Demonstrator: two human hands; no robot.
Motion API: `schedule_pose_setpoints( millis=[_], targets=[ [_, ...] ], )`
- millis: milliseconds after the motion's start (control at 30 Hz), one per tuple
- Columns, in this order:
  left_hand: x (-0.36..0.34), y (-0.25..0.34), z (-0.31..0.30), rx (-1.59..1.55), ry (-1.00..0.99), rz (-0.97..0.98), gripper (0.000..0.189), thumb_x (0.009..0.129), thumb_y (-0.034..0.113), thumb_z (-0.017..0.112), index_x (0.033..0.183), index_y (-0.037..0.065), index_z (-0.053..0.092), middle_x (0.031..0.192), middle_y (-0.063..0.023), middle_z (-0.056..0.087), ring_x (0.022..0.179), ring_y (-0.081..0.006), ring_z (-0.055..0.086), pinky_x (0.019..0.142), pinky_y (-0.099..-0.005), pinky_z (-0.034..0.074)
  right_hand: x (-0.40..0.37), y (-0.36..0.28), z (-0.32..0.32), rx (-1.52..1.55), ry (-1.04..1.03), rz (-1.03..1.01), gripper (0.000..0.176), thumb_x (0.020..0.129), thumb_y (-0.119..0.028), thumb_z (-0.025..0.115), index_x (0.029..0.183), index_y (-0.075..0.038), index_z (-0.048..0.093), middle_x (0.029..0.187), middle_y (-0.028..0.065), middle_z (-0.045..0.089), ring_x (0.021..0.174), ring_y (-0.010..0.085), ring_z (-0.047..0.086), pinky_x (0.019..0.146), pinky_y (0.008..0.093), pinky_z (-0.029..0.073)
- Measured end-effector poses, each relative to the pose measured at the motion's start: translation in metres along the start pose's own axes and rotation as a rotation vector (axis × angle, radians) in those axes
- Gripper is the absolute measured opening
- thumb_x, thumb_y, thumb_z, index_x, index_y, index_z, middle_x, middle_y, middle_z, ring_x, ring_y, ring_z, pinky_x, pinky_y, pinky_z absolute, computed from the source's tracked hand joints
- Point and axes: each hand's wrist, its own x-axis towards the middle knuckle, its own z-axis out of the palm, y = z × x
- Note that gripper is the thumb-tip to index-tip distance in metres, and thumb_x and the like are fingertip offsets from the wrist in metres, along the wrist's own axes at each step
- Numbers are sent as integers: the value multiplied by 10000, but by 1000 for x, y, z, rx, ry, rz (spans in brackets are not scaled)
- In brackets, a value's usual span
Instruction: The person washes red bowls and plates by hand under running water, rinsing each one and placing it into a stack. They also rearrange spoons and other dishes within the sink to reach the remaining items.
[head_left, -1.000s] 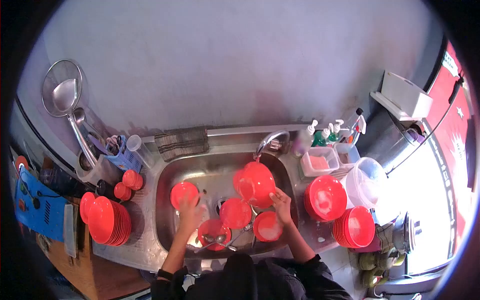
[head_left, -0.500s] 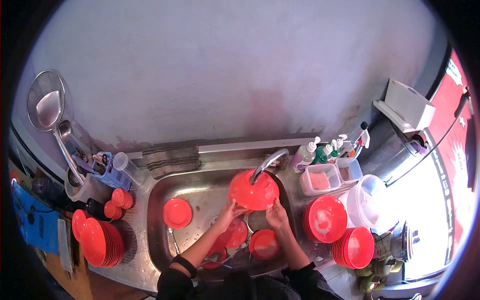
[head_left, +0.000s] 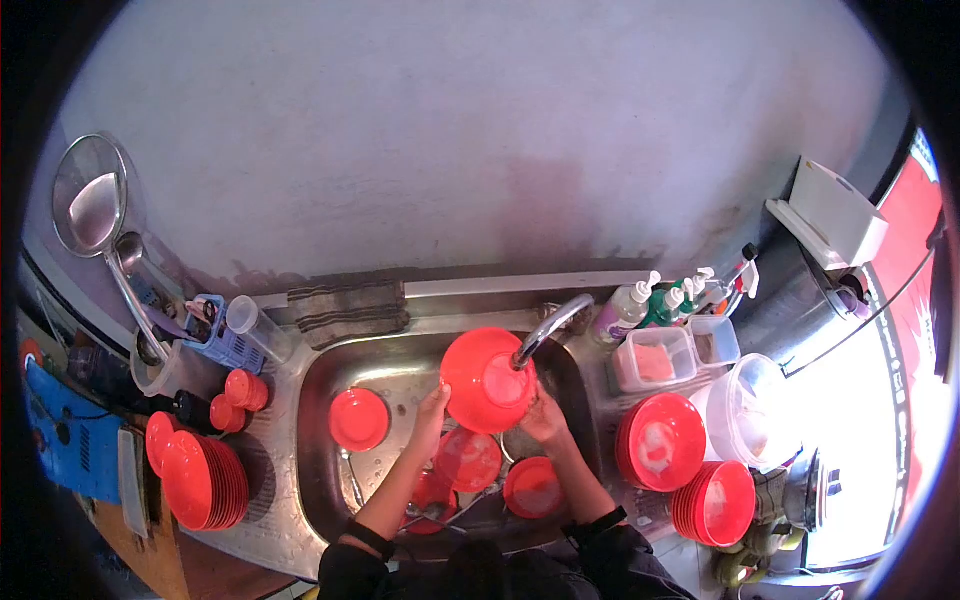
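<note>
**A:** While we hold the red bowl (head_left: 487,378) over the sink (head_left: 395,362), where exactly is it?

**B:** It is right under the faucet (head_left: 556,322), tilted up with its round face toward us. The spout's end meets its right side.

**A:** And our hands?

**B:** Our left hand (head_left: 432,406) is curled onto the bowl's left edge, and our right hand (head_left: 545,416) grips its lower right edge. Both are closed on it, with the fingertips partly hidden behind the rim.

**A:** What lies below?

**B:** Smaller red bowls (head_left: 468,460) sit in the basin just beneath our wrists. A small plate (head_left: 358,419) lies alone toward the basin's left side.

**A:** And on the counter (head_left: 275,505)?

**B:** On our right we have two stacks of red plates (head_left: 660,441), close to a clear tub (head_left: 752,410). Soap bottles (head_left: 630,305) stand behind them by the wall. On our left another red stack (head_left: 200,478) leans on edge, and a strainer (head_left: 88,198) hangs on the wall above it.
</note>
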Motion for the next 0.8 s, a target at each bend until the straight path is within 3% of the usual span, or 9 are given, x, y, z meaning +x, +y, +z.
schedule_pose_setpoints(
  millis=[167, 400, 533, 600, 667, 700, 733, 767, 800],
  targets=[
    [1, -2, -13, -85, 32, -55, 354, 832, 331, 397, 1034, 50, 475, 1030, -40, 513, 934, -130, 489, 808, -289, 376, -16, 4, 31, -47, 84, -45, 312, 842, -273, 357, 1067, -76, 449, 1047, 62, 513, 974, 192, 479, 866, 361, 348],
    [2, -6, -8, 25, 53, -141, 338, 841, 286, 398, 998, 6, 502, 985, -61, 535, 869, -114, 508, 776, -254, 389, -31, -5, 33, -250, 97, -234, 281, 839, -244, 386, 1017, -45, 471, 968, 54, 549, 884, 168, 526, 783, 322, 410],
    [2, 0, 11, 3, -140, -16, 309, 826, 266, 438, 971, 5, 515, 925, -57, 557, 871, -110, 500, 764, -255, 390, -27, -15, 2, -409, 189, -315, 273, 838, -248, 387, 1020, -63, 472, 938, 51, 555, 854, 167, 535, 769, 310, 417],
    [2, 0, 17, -36, -215, -18, 295, 821, 261, 448, 965, 13, 520, 904, -51, 564, 879, -104, 495, 764, -260, 387, -27, -16, 1, -539, 341, -252, 387, 831, -351, 368, 1084, -63, 422, 946, 81, 546, 848, 217, 533, 766, 333, 417],
    [2, -5, 19, 482, -268, 119, 245, 789, 176, 484, 994, 44, 504, 939, -51, 555, 835, -154, 530, 800, -299, 374, -36, -18, 12, -539, 321, -155, 458, 818, -411, 349, 1121, -69, 380, 980, 94, 525, 856, 246, 529, 764, 361, 420],
    [-1, -2, 23, 481, -267, 118, 245, 789, 176, 484, 994, 44, 504, 939, -51, 555, 835, -154, 530, 800, -299, 374, -43, -20, 24, -536, 302, -61, 532, 804, -471, 330, 1159, -74, 339, 1015, 107, 505, 865, 275, 524, 761, 390, 423],
    [-6, 3, 29, 858, -384, 404, 231, 766, 137, 483, 980, 57, 518, 915, -55, 564, 825, -170, 535, 804, -313, 370, -47, -22, 34, -537, 303, -59, 532, 804, -471, 330, 1159, -74, 339, 1015, 107, 505, 865, 275, 524, 761, 390, 423],
    [-8, 6, 32, 1231, -495, 698, 230, 744, 98, 482, 966, 71, 531, 890, -59, 573, 816, -187, 539, 807, -328, 366, -51, -25, 43, -472, 151, 12, 583, 786, -511, 325, 1182, -83, 303, 1051, 114, 474, 882, 298, 514, 749, 421, 427],
    [-10, 5, 32, 1309, -483, 828, 260, 695, 71, 482, 945, 94, 552, 846, -55, 583, 816, -205, 533, 822, -343, 348, -53, -27, 47, -404, -1, 81, 637, 767, -551, 320, 1205, -92, 267, 1088, 121, 444, 899, 320, 505, 737, 452, 431]
  ],
)
